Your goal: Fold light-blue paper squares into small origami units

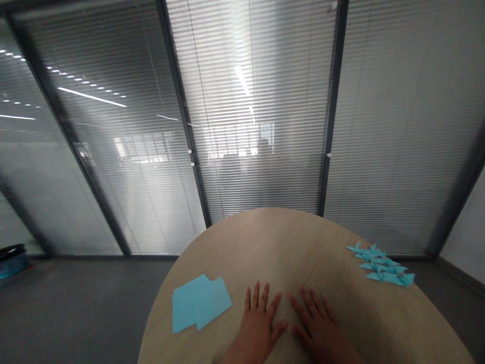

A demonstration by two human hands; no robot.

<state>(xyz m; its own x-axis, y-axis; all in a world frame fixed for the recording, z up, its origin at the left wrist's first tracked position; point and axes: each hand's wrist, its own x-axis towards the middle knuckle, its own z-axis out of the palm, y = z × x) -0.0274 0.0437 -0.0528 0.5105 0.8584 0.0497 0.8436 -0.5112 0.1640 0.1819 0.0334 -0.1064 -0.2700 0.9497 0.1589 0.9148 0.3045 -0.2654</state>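
Note:
Both my hands lie flat on the round wooden table, side by side near its front. My left hand has its fingers spread and holds nothing. Close beside it, my right hand is also spread and bare, its thumb a little apart from the left thumb. To the left of my left hand lie overlapping sheets of light blue paper. Toward the right edge of the table, several folded blue paper cranes stand in a row, beyond my right hand.
Glass partitions with lowered blinds rise behind the table. Dark posts divide them. On the grey carpet at the far left sits a dark-rimmed bin with a blue lower part.

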